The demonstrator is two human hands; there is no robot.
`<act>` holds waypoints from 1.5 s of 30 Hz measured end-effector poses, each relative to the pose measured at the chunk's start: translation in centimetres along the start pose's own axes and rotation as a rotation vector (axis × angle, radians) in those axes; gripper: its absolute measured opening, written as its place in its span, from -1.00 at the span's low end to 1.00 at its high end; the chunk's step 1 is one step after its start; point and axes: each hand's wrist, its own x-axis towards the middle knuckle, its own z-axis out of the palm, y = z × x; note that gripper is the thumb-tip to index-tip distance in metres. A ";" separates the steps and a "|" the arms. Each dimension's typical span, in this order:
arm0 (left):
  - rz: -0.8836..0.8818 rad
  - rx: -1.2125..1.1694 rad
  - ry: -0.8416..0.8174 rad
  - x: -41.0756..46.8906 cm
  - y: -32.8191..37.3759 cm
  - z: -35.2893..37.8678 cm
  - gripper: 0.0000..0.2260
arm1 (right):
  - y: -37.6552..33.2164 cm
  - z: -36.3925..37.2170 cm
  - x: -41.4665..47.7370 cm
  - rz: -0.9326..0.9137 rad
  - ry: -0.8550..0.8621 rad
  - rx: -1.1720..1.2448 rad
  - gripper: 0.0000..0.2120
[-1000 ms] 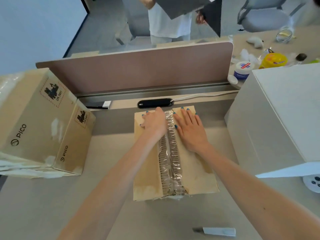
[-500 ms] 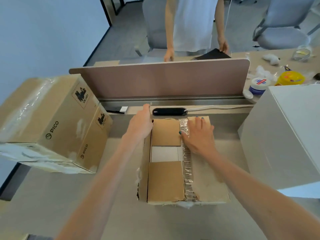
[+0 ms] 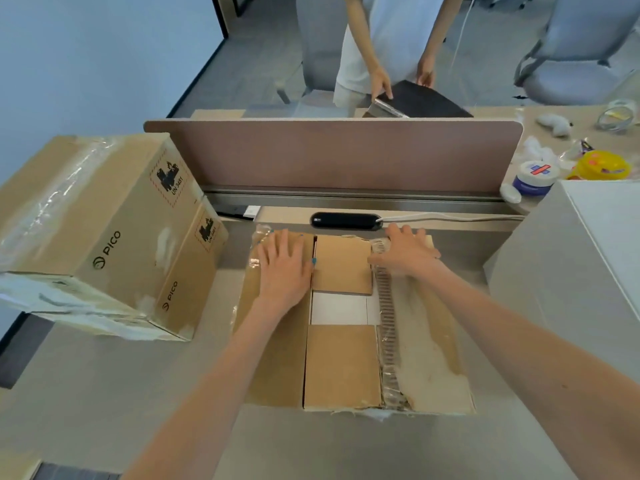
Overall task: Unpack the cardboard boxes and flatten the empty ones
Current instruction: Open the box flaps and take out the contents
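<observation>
Opening the brown cardboard box: left hand flat, grip released, presses its left flap outward; right hand, also unclenched, rests on the taped flap, which needs lifting next.

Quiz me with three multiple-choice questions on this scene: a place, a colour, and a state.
1. Where is the PICO box relative to the middle box?
A) to its left
B) to its right
C) on top
2. What colour shows between the inner flaps?
A) red
B) white
C) black
3. The middle box's left flap is:
A) taped shut
B) torn off
C) folded open

Answers:
1 A, it stands at the desk's left side.
2 B, a white surface lies there.
3 C, the left hand rests flat on it, opened outward.
</observation>
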 end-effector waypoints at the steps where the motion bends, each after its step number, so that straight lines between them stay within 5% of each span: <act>1: -0.020 -0.076 -0.037 0.2 0.7 0.5 -0.48 | -0.2 0.0 -0.1 0.010 0.006 -0.006 -0.21; 5: -0.075 -0.272 -0.139 1.0 2.4 2.3 -0.38 | -2.1 0.3 -0.2 0.037 0.036 -0.082 -0.27; 10: -0.072 -0.561 -0.094 1.6 2.0 4.7 -0.45 | -2.8 1.6 0.1 0.092 0.125 -0.187 -0.44; 14: -0.087 -0.657 -0.035 1.6 1.9 5.5 -0.49 | -2.9 0.8 0.5 0.092 0.032 -0.210 -0.45; 28: -0.104 -0.663 0.014 1.3 2.1 5.3 -0.47 | -1.2 -4.2 -1.4 -0.175 -0.005 -0.005 -0.58; 31: -0.102 -0.602 0.010 1.4 2.3 5.0 -0.43 | -0.3 -3.8 -1.8 -0.146 0.133 0.022 -0.48; 35: -0.090 -0.467 -0.016 0.8 2.5 4.3 -0.46 | -0.4 -0.2 -3.4 -0.328 0.370 -0.163 -0.44; 45: 0.002 -0.434 0.033 -5.7 1.3 4.6 -0.48 | 1.2 6.4 -8.6 -0.289 0.198 -0.118 -0.34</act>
